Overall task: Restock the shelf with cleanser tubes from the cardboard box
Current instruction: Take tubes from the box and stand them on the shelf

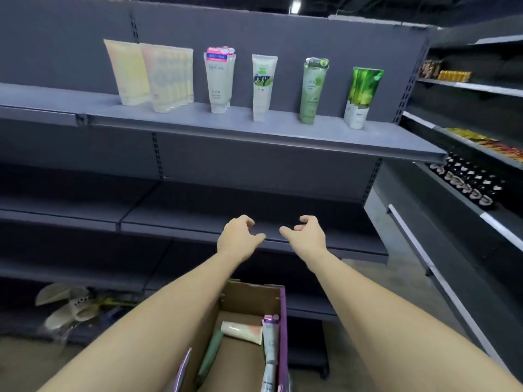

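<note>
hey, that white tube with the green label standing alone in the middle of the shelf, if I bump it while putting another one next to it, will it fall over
Probably, yes. The white tube stands upright on its narrow cap, tall above a small base, so a light nudge likely tips it. Unlike the yellow tubes packed together, it has no neighbours touching it for support. Its body looks like soft plastic, so it would likely flex rather than break.

Tubes (263,87) on shelf (254,128); box (252,301) below
</note>
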Demonstrator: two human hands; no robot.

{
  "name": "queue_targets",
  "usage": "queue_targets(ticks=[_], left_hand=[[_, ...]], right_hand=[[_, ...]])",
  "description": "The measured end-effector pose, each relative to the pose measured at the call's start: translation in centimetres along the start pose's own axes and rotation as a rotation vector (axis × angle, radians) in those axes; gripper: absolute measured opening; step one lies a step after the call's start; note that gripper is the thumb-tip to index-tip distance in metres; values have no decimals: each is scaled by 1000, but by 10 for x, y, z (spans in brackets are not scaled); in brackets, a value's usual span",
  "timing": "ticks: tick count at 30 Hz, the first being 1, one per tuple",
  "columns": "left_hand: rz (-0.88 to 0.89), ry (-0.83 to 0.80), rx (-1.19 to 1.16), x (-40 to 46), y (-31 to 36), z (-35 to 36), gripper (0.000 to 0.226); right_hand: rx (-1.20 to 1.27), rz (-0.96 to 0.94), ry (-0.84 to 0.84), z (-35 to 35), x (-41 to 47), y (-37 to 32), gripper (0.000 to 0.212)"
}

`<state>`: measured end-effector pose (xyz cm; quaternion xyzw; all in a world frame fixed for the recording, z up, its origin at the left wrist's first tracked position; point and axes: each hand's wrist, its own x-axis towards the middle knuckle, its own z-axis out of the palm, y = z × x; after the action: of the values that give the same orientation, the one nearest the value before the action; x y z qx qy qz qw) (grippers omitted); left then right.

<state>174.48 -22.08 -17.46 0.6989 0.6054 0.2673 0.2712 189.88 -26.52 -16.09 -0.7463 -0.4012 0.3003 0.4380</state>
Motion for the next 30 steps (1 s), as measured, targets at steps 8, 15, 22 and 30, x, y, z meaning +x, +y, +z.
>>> queue_targets(ticks=[8, 15, 22, 30], left_hand=[[-85, -149, -1, 23, -85, 32, 47], [-146, -315, 14, 39, -143, 61, 44], [-193, -444, 39, 43, -184, 101, 44], [-328, -547, 86, 32, -226, 157, 47]], right_hand=[[-76, 160, -10, 74, 14, 50, 65], [-93, 306, -19, 123, 25, 89, 65], [-99, 443, -36, 151, 34, 144, 63], [-130, 579, -104, 176, 34, 230, 63]])
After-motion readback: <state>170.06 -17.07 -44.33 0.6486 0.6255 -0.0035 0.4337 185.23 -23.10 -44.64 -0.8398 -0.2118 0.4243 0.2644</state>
